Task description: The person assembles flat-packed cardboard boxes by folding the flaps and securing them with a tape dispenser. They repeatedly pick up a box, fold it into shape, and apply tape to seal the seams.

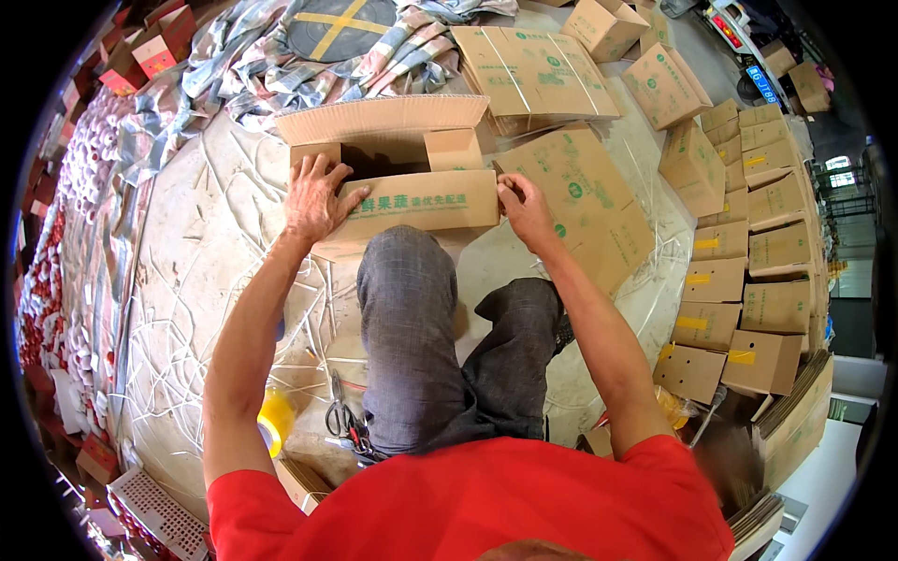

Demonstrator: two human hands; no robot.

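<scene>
An open cardboard box (412, 217) with green print stands in front of my knees, its far long flap raised and its inside dark. My left hand (321, 198) grips the box's left near corner, fingers over the short end flap and thumb against the near long flap. At the other end of that near flap, my right hand (526, 210) pinches the edge by the right corner. Next to the right hand lies a flattened cardboard sheet (589, 210), partly behind my forearm.
White plastic straps (187, 327) litter the floor on the left. Scissors (338, 411) and a yellow tape roll (275, 421) lie beside my left leg. A strapped stack of flat cartons (533, 75) sits ahead, near a striped tarp (243, 70). Made-up boxes (772, 248) are piled at right.
</scene>
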